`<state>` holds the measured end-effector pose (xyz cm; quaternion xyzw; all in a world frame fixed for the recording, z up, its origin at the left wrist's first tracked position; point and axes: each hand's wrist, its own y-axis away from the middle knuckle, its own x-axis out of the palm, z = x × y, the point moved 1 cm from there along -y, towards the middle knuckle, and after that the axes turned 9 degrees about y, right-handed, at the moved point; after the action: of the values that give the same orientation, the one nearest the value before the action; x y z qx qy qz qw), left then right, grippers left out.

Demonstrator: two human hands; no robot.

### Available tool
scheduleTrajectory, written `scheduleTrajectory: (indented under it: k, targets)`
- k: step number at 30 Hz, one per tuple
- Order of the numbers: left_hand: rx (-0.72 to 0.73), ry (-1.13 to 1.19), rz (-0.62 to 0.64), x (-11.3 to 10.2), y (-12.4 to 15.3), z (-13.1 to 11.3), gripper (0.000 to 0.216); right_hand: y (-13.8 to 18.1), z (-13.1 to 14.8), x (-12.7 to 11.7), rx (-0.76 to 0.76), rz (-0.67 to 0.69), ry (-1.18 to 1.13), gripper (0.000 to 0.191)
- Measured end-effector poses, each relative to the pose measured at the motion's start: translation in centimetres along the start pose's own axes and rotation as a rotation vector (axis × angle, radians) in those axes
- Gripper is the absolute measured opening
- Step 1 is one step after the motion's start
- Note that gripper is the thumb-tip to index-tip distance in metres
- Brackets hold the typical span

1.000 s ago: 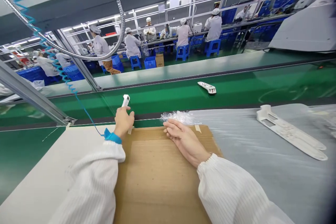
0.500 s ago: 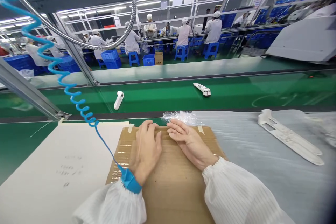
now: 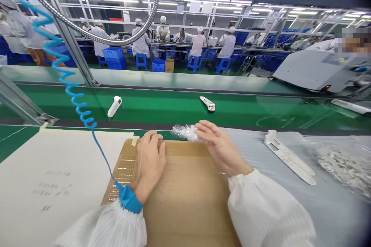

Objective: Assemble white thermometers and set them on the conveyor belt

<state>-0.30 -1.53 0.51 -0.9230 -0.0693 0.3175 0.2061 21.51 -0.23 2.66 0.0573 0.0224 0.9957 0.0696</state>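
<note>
My left hand (image 3: 151, 162) rests on the left part of the cardboard sheet (image 3: 185, 197), fingers loosely curved and holding nothing. A blue wrist strap (image 3: 130, 199) with a coiled blue cord (image 3: 84, 114) circles that wrist. Over the sheet's far right corner, my right hand (image 3: 222, 148) is raised with its fingers extended and nothing in it. Just left of its fingertips lies crumpled clear plastic (image 3: 185, 132). To the right, a long white plastic housing (image 3: 290, 158) lies on grey sheeting.
Beyond the bench, a green conveyor belt (image 3: 162, 107) carries a white part (image 3: 115, 106), another white part (image 3: 208, 104) and a third (image 3: 350, 106). A clear bag of small parts (image 3: 344, 166) sits at right, marked white paper (image 3: 63, 170) at left. Several people work behind.
My right hand has moved right and lifted, away from my left hand. The left stays on the cardboard. The view has turned right, bringing more of the bag of small parts into sight.
</note>
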Motion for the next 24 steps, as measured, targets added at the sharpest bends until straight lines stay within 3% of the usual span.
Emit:
scheduleTrajectory:
  k: [3, 6, 9, 12, 15, 18, 24]
  targets:
    - [-0.019, 0.012, -0.003, 0.0, 0.1, -0.3, 0.014, -5.1, 0.7, -4.1, -0.124, -0.179, 0.520, 0.030]
    - [-0.032, 0.023, -0.004, 0.0, 0.1, -0.5, 0.015, -10.5, 0.9, -6.9, -0.114, -0.315, 0.799, 0.024]
    - [-0.047, 0.029, 0.010, 0.0, 0.1, -0.6, 0.016, -14.8, 0.3, -7.4, -0.112, -0.417, 0.914, 0.026]
    - [-0.052, 0.043, 0.023, -0.1, 0.1, -0.6, 0.016, -17.1, -0.9, -6.1, -0.110, -0.418, 0.974, 0.026]
    - [-0.072, 0.045, 0.028, -0.1, 0.2, -0.7, 0.016, -17.3, -1.8, -4.3, -0.141, -0.319, 0.988, 0.024]
    - [-0.091, 0.052, 0.027, -0.1, 0.2, -0.7, 0.016, -15.5, -1.1, -2.8, -0.217, -0.196, 0.949, 0.024]
    - [-0.012, 0.210, -0.007, -0.5, 0.0, -1.4, 0.017, -7.4, 3.6, -1.7, -0.317, -0.057, 0.768, 0.043]
